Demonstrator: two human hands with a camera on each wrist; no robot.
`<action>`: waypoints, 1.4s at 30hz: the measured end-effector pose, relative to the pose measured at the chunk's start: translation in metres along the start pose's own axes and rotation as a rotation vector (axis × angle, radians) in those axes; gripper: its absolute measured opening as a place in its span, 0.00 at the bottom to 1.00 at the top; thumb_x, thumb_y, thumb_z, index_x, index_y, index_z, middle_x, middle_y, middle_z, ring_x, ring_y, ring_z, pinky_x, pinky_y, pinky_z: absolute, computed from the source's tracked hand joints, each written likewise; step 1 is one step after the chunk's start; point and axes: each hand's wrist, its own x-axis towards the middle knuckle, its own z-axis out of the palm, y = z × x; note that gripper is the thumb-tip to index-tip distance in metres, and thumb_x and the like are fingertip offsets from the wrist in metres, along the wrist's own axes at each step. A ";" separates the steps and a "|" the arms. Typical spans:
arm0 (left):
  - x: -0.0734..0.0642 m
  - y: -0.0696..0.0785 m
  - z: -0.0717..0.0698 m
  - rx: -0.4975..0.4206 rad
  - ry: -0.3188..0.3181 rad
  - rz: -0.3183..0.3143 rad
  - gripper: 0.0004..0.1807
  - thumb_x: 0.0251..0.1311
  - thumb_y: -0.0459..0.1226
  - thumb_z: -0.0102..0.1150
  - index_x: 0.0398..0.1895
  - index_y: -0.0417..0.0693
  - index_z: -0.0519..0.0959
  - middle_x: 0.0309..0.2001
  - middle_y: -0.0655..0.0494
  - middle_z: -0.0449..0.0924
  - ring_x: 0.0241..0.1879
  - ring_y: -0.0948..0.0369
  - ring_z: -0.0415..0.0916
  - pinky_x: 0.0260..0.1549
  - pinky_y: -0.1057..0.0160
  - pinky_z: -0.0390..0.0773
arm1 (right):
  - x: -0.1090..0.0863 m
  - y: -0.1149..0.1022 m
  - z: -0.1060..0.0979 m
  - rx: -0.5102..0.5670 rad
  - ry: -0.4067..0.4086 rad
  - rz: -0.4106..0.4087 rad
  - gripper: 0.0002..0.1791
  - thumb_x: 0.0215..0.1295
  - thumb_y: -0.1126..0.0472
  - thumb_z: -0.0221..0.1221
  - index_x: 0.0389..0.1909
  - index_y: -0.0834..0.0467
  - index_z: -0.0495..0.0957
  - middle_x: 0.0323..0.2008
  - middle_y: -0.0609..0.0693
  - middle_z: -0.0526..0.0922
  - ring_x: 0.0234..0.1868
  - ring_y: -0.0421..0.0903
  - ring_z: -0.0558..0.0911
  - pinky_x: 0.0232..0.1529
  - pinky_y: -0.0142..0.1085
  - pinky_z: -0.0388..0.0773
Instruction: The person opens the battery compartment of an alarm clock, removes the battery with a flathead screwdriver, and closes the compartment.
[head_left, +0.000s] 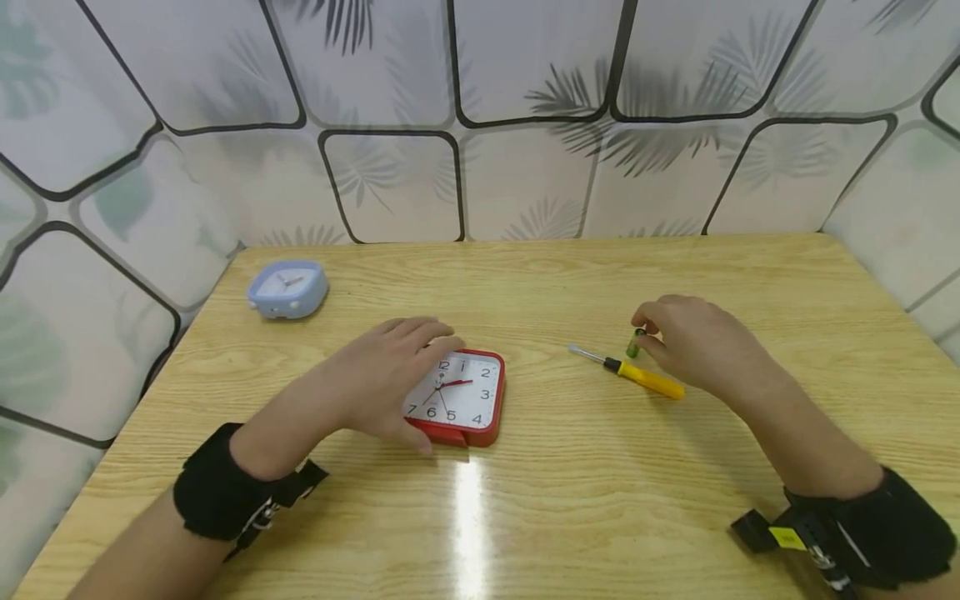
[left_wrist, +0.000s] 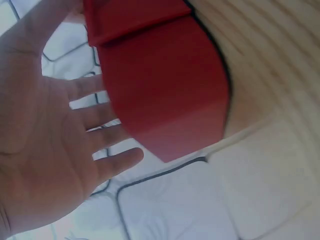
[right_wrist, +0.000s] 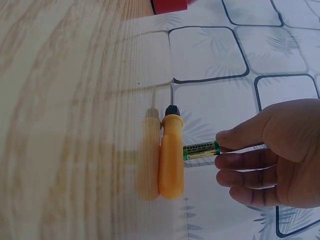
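A red square alarm clock (head_left: 468,400) lies face up on the wooden table, its white dial partly covered by my left hand (head_left: 382,375). That hand holds the clock from its left side, fingers along the far edge and thumb at the near edge. In the left wrist view the clock's red casing (left_wrist: 165,85) fills the middle, in front of the spread fingers. Between thumb and fingertips my right hand (head_left: 697,342) pinches a small green battery (right_wrist: 201,150), upright and close over the table. Just beside it lies a screwdriver (head_left: 648,379) with a yellow handle.
A light blue alarm clock (head_left: 288,290) stands at the table's back left. Patterned white panels (head_left: 525,183) enclose the wooden table (head_left: 570,500) at the back and sides. Each wrist wears a black strap (head_left: 217,483) with a small camera.
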 end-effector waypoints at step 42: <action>0.012 -0.001 0.008 -0.814 0.517 0.294 0.61 0.29 0.35 0.77 0.74 0.41 0.56 0.65 0.48 0.63 0.64 0.53 0.67 0.58 0.44 0.77 | -0.002 -0.029 0.009 0.183 0.564 -0.466 0.09 0.52 0.68 0.71 0.35 0.57 0.85 0.35 0.46 0.85 0.41 0.45 0.81 0.41 0.36 0.76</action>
